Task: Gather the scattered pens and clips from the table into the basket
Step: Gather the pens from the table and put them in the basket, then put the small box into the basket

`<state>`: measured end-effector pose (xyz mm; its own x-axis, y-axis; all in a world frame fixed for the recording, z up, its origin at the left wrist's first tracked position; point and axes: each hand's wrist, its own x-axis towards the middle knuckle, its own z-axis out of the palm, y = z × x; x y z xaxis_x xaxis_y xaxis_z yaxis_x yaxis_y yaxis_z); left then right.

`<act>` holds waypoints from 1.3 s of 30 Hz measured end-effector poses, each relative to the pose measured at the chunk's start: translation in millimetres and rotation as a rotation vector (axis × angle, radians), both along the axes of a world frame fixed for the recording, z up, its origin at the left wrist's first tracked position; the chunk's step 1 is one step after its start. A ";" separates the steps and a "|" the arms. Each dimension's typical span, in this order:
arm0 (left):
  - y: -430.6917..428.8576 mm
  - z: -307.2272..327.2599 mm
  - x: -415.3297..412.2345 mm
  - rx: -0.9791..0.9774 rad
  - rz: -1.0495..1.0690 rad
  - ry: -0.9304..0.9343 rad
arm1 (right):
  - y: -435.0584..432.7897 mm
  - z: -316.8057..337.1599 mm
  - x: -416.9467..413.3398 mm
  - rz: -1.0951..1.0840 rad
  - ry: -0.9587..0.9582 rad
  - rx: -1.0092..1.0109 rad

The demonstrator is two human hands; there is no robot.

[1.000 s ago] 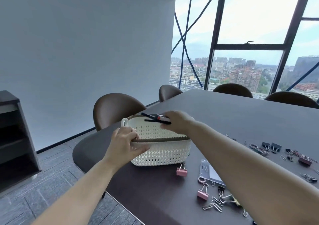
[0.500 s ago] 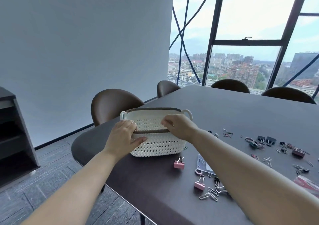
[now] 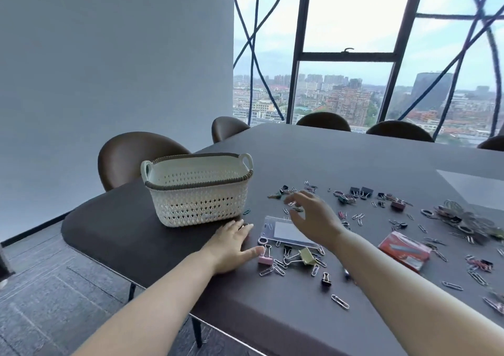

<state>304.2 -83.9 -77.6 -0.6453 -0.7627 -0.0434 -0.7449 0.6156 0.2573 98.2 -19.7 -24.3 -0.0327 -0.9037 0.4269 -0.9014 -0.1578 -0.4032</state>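
Note:
The white woven basket (image 3: 196, 192) with a brown rim stands near the table's left corner; its inside is hidden from here. My left hand (image 3: 234, 243) lies flat on the table just right of the basket's base, fingers straight, thumb beside a pink binder clip (image 3: 266, 257). My right hand (image 3: 313, 219) hovers over a clear card holder (image 3: 289, 231) with fingers spread and loosely bent, holding nothing, fingertips near small paper clips (image 3: 293, 204). Several paper clips and binder clips lie scattered across the table. No pen shows on the table.
A red staple box (image 3: 403, 250) lies to the right of my right forearm. A heap of clips (image 3: 463, 222) sits far right, black binder clips (image 3: 361, 192) behind. Brown chairs (image 3: 131, 159) ring the table (image 3: 152, 235), whose rounded edge runs close below the basket.
My right hand held dark pens over the basket a second ago; they are gone from it now. Both hands left the basket rim and came down right, onto and over the scattered clips.

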 end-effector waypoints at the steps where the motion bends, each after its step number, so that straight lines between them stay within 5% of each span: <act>1: 4.2 1.2 -7.8 0.015 -0.019 0.010 | 8.7 -2.1 -9.8 -0.022 0.001 0.012; 9: 48.3 7.4 -79.0 0.110 -0.109 0.008 | 74.6 -17.7 -65.8 -0.180 0.022 0.150; 14: 54.5 21.6 -102.4 -0.104 -0.133 -0.083 | 97.2 -14.3 -92.5 -0.308 0.073 0.239; 20: 42.6 31.9 -139.0 0.051 -0.192 -0.071 | 118.0 -23.3 -132.8 -0.504 0.108 0.527; 29: 42.5 42.5 -153.6 -0.018 -0.117 -0.202 | 115.6 -33.4 -153.6 -0.582 0.022 0.545; 35: 37.8 40.4 -147.2 0.067 -0.080 0.060 | 116.8 -28.3 -157.3 -0.597 -0.049 0.453; 39: 41.2 36.5 -143.4 -0.137 -0.064 0.137 | 116.4 -30.0 -157.5 -0.607 -0.076 0.394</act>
